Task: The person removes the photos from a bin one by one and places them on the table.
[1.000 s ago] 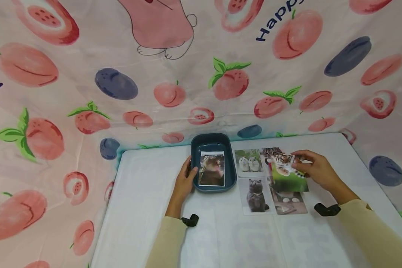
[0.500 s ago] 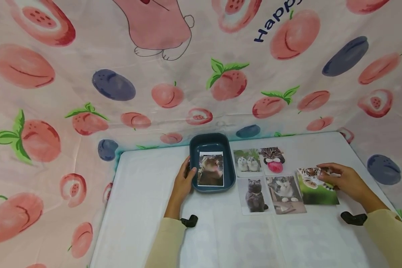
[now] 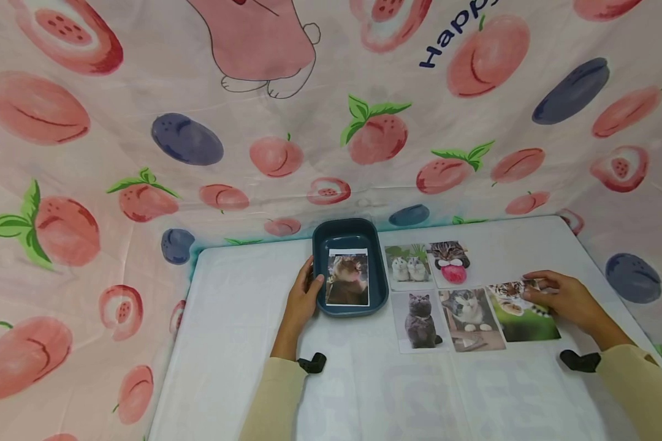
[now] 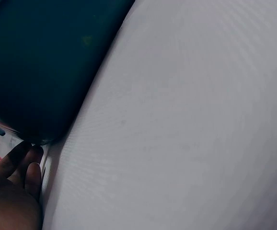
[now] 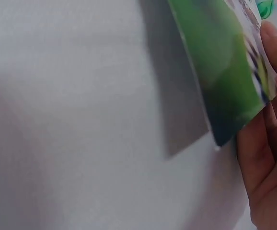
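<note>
My right hand (image 3: 570,303) pinches a tiger photo card (image 3: 521,315) by its right side, thumb on top and fingers beneath. In the right wrist view the green part of the card stands tilted above the white cloth, casting a shadow. The card's left edge lies right beside a grey-and-white cat photo (image 3: 471,318). My left hand (image 3: 303,300) holds the left side of a dark blue tray (image 3: 347,228), thumb at the rim and fingers along the outer wall (image 4: 47,72). Inside the tray lies a white-edged photo of a brownish animal (image 3: 347,278).
Left of the cat photo is a grey cat photo (image 3: 420,321). Behind them lie a photo of two small white animals (image 3: 408,268) and a tabby cat photo with a pink ball (image 3: 450,264). A fruit-print curtain (image 3: 309,110) hangs behind the white table (image 3: 237,343).
My right hand has carried the tiger card rightward and toward me, from over the other photos to beside the grey-and-white cat photo. My left hand and the tray have stayed put.
</note>
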Demonstrator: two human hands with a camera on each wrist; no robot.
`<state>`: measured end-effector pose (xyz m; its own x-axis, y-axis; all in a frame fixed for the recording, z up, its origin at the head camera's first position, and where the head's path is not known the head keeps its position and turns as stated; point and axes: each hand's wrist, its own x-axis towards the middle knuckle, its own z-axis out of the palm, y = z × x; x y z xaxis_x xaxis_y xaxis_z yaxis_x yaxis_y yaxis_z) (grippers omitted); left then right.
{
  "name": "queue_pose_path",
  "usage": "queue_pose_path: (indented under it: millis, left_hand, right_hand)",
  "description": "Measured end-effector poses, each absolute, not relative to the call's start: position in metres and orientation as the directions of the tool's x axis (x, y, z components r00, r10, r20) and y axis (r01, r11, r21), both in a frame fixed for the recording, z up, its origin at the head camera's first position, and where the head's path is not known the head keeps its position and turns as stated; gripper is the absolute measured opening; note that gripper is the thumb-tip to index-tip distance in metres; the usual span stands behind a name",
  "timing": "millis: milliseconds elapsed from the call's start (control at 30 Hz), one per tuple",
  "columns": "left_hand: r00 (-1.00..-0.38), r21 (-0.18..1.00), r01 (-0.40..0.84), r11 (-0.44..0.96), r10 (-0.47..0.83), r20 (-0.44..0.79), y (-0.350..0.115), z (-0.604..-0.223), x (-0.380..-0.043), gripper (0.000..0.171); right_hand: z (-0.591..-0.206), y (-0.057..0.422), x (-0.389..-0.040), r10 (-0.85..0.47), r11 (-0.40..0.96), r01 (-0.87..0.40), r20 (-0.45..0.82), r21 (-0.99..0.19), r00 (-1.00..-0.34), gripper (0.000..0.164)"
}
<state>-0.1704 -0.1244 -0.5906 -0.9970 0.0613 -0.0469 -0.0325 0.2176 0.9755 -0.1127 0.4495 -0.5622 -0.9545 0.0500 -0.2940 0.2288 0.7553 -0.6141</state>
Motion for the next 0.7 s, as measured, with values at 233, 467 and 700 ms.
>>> queue_pose_path:
  millis: [233,467,700]
  left_hand:
    - [-0.997,0.975,-0.022,0.222,0.063,-0.037,-0.126,-0.59,-0.171,0.058]
    - [-0.997,0.973,-0.039,0.227,0.054,-0.053,-0.127,-0.59,-0.171,0.057]
    - [-0.997,0.975,-0.041,0.22,0.061,-0.056,-0.124,-0.589,-0.17,0.057]
  right_hand:
    - [-0.559,0.45,-0.114,0.084,0.763,0.24,-0.275,-0.6,-0.958,0.081]
    - [-0.548,0.453,-0.117,0.102,0.754,0.237,-0.248,-0.612,-0.963,0.075]
    - [-0.506,0.42,-0.144,-0.002,0.761,0.136,-0.211,-0.634,-0.977,0.068]
